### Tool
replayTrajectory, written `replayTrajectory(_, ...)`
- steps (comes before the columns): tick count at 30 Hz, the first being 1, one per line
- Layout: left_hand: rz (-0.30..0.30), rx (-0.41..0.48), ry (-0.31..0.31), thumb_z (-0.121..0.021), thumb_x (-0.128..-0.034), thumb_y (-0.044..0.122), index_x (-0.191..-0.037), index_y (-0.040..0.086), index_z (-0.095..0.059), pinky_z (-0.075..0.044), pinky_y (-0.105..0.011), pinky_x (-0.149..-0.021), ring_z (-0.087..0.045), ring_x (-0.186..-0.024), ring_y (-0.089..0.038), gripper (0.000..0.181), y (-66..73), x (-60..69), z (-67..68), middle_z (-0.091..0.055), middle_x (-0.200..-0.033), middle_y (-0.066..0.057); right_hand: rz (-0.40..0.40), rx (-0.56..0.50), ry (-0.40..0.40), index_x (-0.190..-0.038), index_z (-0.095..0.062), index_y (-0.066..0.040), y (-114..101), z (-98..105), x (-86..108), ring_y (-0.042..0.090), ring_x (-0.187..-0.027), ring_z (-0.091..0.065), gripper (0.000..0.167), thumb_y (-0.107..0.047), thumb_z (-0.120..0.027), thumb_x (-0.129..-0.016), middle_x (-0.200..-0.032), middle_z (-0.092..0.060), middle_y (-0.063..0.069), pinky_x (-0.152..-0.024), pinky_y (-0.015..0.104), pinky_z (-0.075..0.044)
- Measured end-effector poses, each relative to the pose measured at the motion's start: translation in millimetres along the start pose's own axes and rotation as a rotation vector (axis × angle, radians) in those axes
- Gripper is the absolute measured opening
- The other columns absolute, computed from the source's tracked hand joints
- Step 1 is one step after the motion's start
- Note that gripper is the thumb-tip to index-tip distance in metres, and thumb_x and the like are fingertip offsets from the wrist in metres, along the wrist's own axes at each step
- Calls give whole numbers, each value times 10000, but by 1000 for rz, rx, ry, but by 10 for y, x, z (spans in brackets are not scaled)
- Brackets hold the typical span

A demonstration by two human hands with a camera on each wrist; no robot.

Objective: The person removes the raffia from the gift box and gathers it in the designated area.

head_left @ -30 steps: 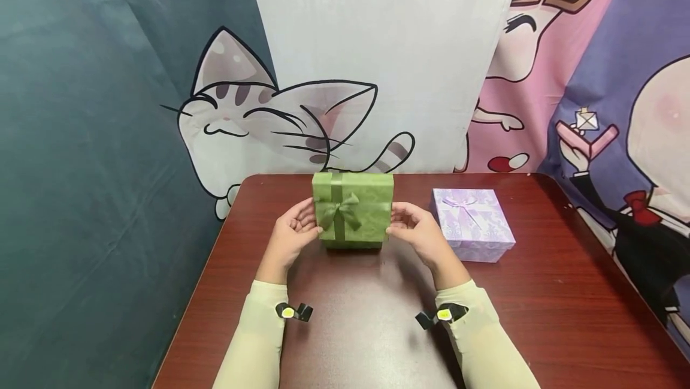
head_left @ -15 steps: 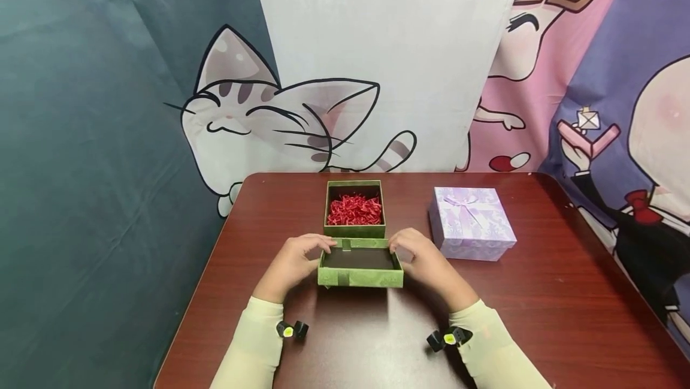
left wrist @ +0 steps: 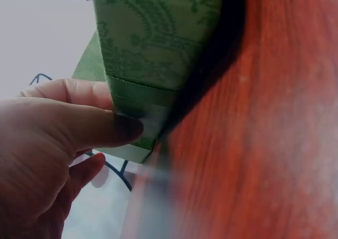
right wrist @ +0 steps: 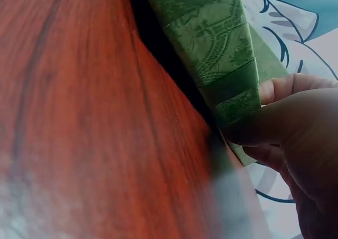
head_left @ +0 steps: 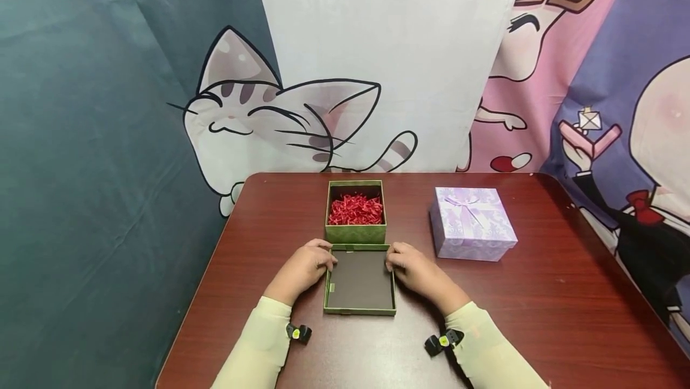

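The green lid (head_left: 360,281) lies with its dark inside facing up, its far edge close to the green box (head_left: 356,233), which holds red shredded paper (head_left: 356,209). My left hand (head_left: 306,266) pinches the lid's left wall near the far corner. On the opposite side my right hand (head_left: 417,269) pinches the right wall. In the left wrist view the thumb of my left hand (left wrist: 58,128) presses the patterned outer wall of the lid (left wrist: 153,38). The right wrist view has my right hand (right wrist: 296,128) gripping the lid wall (right wrist: 222,54) between thumb and fingers.
A closed lilac gift box (head_left: 474,224) with a ribbon bow stands on the red-brown table (head_left: 544,293), right of the green box. Behind the table hangs a cloth backdrop (head_left: 431,47) printed with a cat and cartoon figures.
Both hands have brought the lid off the box and toward the near side, turning it inside up. It has since lowered and flattened out. The box with red paper has come into view.
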State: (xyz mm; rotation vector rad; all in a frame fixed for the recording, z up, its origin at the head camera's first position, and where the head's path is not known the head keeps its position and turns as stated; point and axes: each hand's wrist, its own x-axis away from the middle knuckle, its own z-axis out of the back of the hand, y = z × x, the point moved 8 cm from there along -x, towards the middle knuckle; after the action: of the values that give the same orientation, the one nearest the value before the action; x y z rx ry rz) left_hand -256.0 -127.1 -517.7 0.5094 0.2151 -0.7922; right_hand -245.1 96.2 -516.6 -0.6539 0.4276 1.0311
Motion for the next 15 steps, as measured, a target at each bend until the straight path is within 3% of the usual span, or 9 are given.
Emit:
replayTrajectory(4, -24, 2, 47, -675, -855, -142, -838, 113, -787, -553, -339, -971, -677, -1113, -255, 279, 23, 10, 26, -786, -1003, -4, -65, -56, -1, -832, -652, -113, 58, 32, 32, 153, -887, -617, 345, 202, -658, -692, -946, -628, -19, -789, 267, -546)
replayTrajectory(7, 1, 1, 160, -694, -874, -88, -947, 102, -797, -555, -365, -961, -682, -1080, -239, 229, 31, 11, 154, -773, -1082, -38, -153, -103, 59, -850, -666, -85, 126, 173, 5, 161, -918, -634, 341, 212, -657, -681, -995, -641, 5, -821, 252, -556)
replayTrajectory(10, 69, 9, 333, -737, -873, -10, -1028, 100, -796, -547, -417, -963, -665, -1092, -245, 200, 8, -8, 358, -759, -1143, -50, -224, -108, 145, -900, -673, -52, 186, 395, -125, 199, -953, -636, 306, 182, -701, -707, -1044, -641, 60, -862, 287, -571)
replayTrajectory(12, 125, 25, 415, -763, -874, 45, -1093, 97, -789, -531, -462, -987, -635, -1151, -274, 226, -38, -52, 457, -735, -1207, -67, -246, -93, 173, -973, -685, -33, 234, 523, -288, 245, -1015, -629, 291, 123, -761, -740, -1091, -641, 104, -930, 360, -560)
replayTrajectory(15, 224, 43, 432, -794, -893, 148, -1206, 104, -762, -509, -516, -1030, -589, -1249, -317, 318, -145, -158, 494, -676, -1330, -90, -282, -71, 120, -1110, -695, -39, 340, 588, -626, 287, -1140, -601, 357, -16, -847, -788, -1194, -627, 127, -1036, 455, -504)
